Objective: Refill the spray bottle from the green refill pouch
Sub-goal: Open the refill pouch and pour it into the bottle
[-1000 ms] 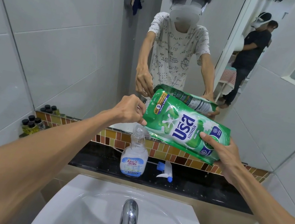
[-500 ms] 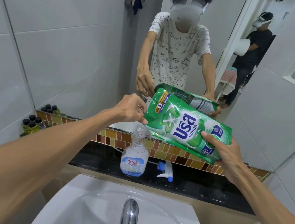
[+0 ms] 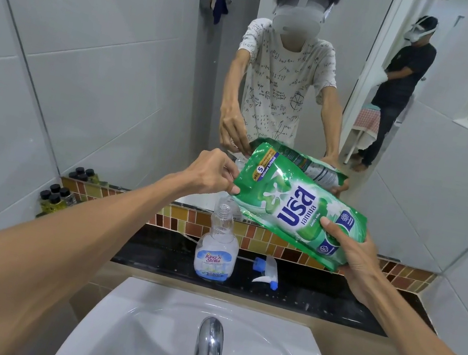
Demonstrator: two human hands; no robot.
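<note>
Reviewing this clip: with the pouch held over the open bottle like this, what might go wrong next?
1. The spray bottle has a narrow neck and neither hand steadies it; a wide stream from the green refill pouch would likely spill onto the black ledge.
2. The left hand only pinches the pouch's corner while the right hand carries the base; the soft pouch may sag and shift its aim.
3. A bump could tip the bottle toward the sink.

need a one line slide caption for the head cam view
Both hands tilt the green refill pouch above the open spray bottle on the black ledge, its trigger head lying alongside.
</note>
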